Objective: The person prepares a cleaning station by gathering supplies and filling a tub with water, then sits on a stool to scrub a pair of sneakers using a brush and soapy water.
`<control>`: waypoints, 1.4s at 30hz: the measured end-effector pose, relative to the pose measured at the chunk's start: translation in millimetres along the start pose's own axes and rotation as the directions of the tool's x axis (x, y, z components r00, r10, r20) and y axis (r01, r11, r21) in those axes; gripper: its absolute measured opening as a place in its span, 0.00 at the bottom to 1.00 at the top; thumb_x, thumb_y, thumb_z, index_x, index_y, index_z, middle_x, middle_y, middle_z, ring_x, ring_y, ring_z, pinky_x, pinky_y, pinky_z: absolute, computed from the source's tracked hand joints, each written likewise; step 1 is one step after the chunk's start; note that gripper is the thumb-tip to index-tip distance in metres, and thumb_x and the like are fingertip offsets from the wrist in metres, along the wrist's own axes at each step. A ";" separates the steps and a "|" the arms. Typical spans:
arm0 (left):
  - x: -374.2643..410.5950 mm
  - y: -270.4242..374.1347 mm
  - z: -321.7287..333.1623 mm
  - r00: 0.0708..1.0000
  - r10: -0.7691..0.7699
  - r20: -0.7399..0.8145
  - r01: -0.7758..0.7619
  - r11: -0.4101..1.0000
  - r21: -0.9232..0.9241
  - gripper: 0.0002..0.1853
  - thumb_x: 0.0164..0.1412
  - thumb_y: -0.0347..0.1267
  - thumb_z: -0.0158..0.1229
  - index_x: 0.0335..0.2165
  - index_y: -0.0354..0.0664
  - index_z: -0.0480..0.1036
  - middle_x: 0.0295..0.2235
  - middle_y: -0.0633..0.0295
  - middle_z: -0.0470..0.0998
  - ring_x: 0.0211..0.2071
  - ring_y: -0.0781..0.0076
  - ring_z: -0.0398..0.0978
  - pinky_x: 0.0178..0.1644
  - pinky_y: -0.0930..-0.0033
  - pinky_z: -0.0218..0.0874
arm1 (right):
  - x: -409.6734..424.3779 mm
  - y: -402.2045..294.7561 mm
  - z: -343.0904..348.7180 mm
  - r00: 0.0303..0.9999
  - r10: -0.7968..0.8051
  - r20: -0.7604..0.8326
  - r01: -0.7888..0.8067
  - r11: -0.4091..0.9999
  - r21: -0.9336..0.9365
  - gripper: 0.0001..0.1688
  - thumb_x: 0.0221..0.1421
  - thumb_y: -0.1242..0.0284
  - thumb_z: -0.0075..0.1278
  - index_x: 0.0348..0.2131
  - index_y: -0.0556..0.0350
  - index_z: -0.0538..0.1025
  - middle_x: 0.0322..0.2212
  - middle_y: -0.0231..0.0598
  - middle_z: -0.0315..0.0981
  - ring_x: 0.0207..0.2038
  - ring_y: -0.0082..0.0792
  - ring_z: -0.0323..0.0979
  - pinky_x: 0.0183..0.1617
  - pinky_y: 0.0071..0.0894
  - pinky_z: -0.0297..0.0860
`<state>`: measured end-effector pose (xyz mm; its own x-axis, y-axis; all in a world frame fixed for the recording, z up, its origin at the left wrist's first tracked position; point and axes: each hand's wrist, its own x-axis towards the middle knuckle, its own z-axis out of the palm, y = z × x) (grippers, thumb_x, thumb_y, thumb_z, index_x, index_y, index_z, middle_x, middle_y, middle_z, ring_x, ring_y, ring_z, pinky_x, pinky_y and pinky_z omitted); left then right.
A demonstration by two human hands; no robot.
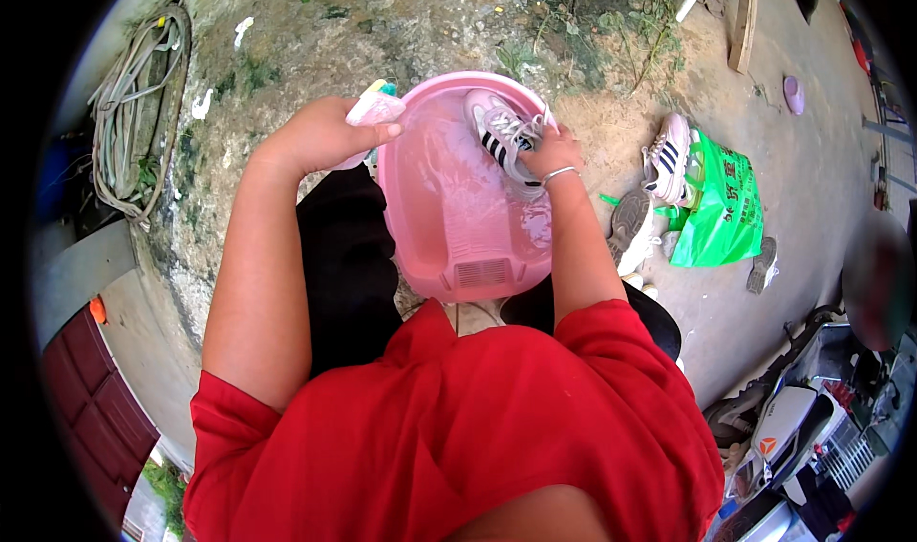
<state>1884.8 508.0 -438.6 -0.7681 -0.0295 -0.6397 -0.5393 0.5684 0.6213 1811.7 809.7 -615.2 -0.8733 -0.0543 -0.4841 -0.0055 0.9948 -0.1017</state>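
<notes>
A pink plastic basin (458,177) with water in it stands on the ground between my knees. My right hand (555,154) grips a wet white sneaker (499,130) with black stripes and white laces by its heel and opening, inside the basin at the right. My left hand (337,135) is at the basin's left rim and holds a pale pink and white object (375,108), perhaps a soap or a packet; a yellow and teal piece shows behind it. What lies under the left hand is partly hidden.
Right of the basin, a white striped sneaker (671,159) leans by a green plastic bag (723,209), with grey-soled shoes (630,220) around it. A purple clog (794,94), a wooden board (745,23), a coiled hose (136,105) and a scooter (781,427) are farther off.
</notes>
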 end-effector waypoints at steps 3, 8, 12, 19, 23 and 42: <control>-0.2 4.4 -1.3 1.000 -0.011 0.009 0.011 1.000 0.017 0.29 0.46 0.49 0.61 0.39 0.35 0.74 0.32 0.53 0.78 0.32 0.63 0.75 0.39 0.65 0.64 | -8.9 -16.3 16.4 0.993 -0.095 0.074 0.097 0.995 -0.016 0.53 0.36 0.50 0.59 0.58 0.46 0.55 0.61 0.36 0.40 0.61 0.43 0.45 0.59 0.46 0.51; -0.9 4.5 0.5 1.000 0.003 -0.004 -0.003 1.000 0.030 0.29 0.46 0.49 0.61 0.38 0.36 0.74 0.32 0.53 0.78 0.32 0.63 0.76 0.39 0.65 0.65 | -16.0 -21.4 42.3 0.984 -0.126 0.128 0.138 0.986 -0.091 0.56 0.40 0.54 0.58 0.61 0.43 0.46 0.63 0.36 0.34 0.64 0.44 0.37 0.64 0.50 0.41; 0.4 3.8 -1.2 1.000 -0.008 -0.004 0.008 0.998 0.070 0.29 0.46 0.49 0.62 0.39 0.36 0.74 0.32 0.53 0.78 0.32 0.64 0.75 0.39 0.65 0.65 | -11.9 -5.8 63.9 0.976 -0.134 0.171 0.153 0.983 -0.105 0.53 0.43 0.57 0.56 0.62 0.40 0.45 0.63 0.36 0.36 0.64 0.44 0.38 0.63 0.51 0.41; 0.5 9.2 -1.8 0.997 -0.079 0.026 0.078 0.996 0.046 0.29 0.47 0.48 0.63 0.42 0.38 0.72 0.33 0.61 0.76 0.32 0.74 0.72 0.37 0.70 0.64 | -1.2 0.7 65.8 0.969 -0.086 0.231 0.108 0.990 -0.085 0.45 0.46 0.63 0.51 0.60 0.43 0.50 0.62 0.35 0.41 0.61 0.42 0.46 0.59 0.47 0.49; 1.0 11.6 -0.8 0.997 -0.074 0.022 0.073 0.996 0.056 0.29 0.47 0.48 0.63 0.42 0.37 0.72 0.33 0.60 0.76 0.31 0.74 0.72 0.37 0.70 0.63 | 6.6 -0.6 68.0 0.970 -0.083 0.229 0.115 0.985 -0.130 0.40 0.47 0.66 0.47 0.59 0.45 0.53 0.61 0.35 0.44 0.61 0.41 0.47 0.59 0.46 0.51; 3.7 5.6 1.4 0.999 -0.050 -0.008 0.050 0.997 0.052 0.28 0.47 0.48 0.62 0.40 0.37 0.74 0.31 0.55 0.78 0.31 0.67 0.75 0.37 0.66 0.64 | 31.1 1.3 71.9 0.925 -0.025 0.380 0.072 0.991 -0.111 0.42 0.44 0.67 0.47 0.58 0.49 0.53 0.58 0.41 0.50 0.56 0.39 0.59 0.57 0.39 0.59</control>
<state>1879.4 512.2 -438.1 -0.7429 -0.0648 -0.6663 -0.5589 0.6079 0.5640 1819.7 803.1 -692.9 -0.6223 -0.1073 -0.7754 -0.1221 0.9917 -0.0393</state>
